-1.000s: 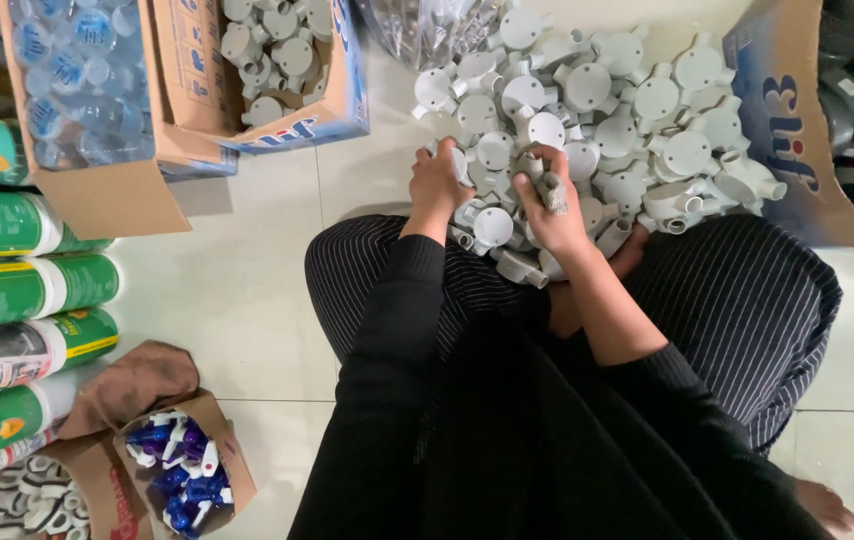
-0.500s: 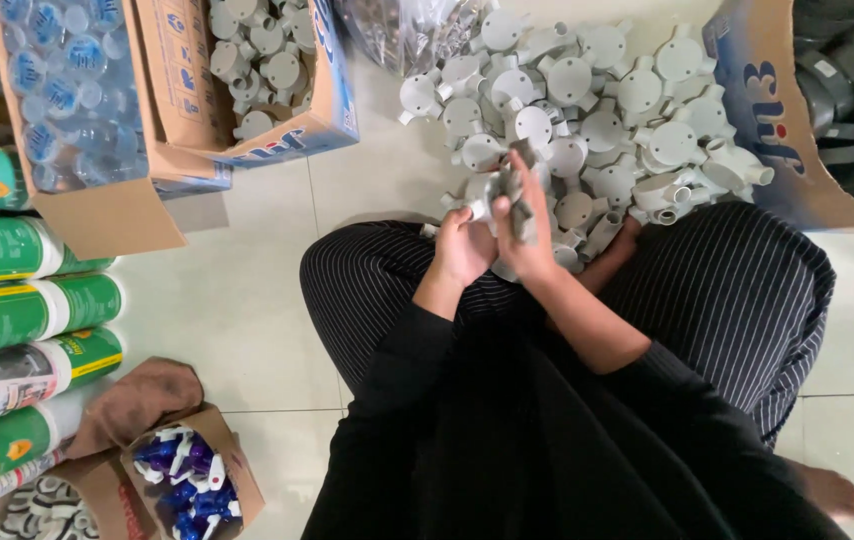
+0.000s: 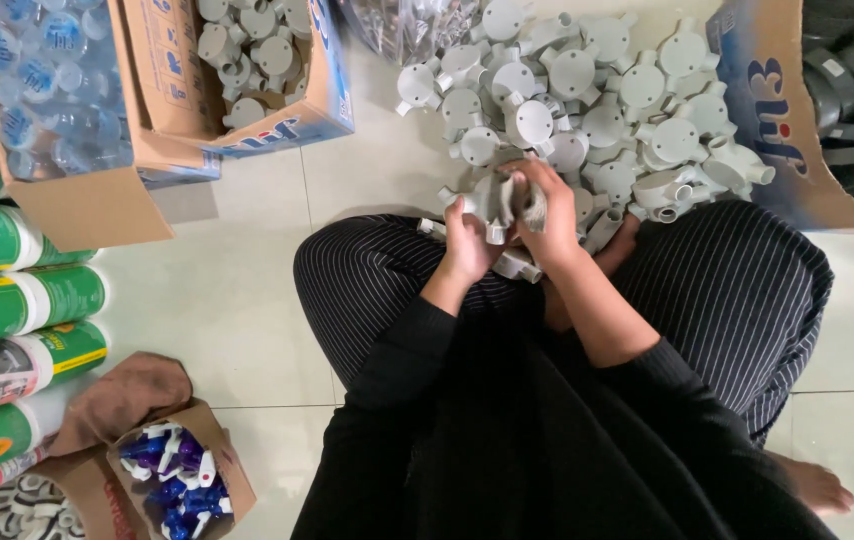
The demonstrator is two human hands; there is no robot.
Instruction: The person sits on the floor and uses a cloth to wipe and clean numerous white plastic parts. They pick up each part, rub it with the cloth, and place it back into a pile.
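I sit cross-legged on a pale tiled floor in front of a heap of grey round plastic junction boxes (image 3: 597, 100). My left hand (image 3: 469, 243) grips one grey junction box (image 3: 492, 198) from the left. My right hand (image 3: 553, 212) presses a grey cloth (image 3: 529, 205) against that same box from the right. Both hands are held just above my lap, at the near edge of the heap. Part of the box is hidden by my fingers.
A cardboard box (image 3: 277, 70) with more grey junction boxes stands at the upper left, beside a carton of water bottles (image 3: 47, 90). Green and white tubes (image 3: 17, 300) lie along the left. A small box of blue and white nozzles (image 3: 172, 470) sits at the lower left. A flattened carton (image 3: 787, 120) is at the right.
My hands reached into the heap, then drew back toward my lap with one junction box. The right hand now rubs the cloth against it.
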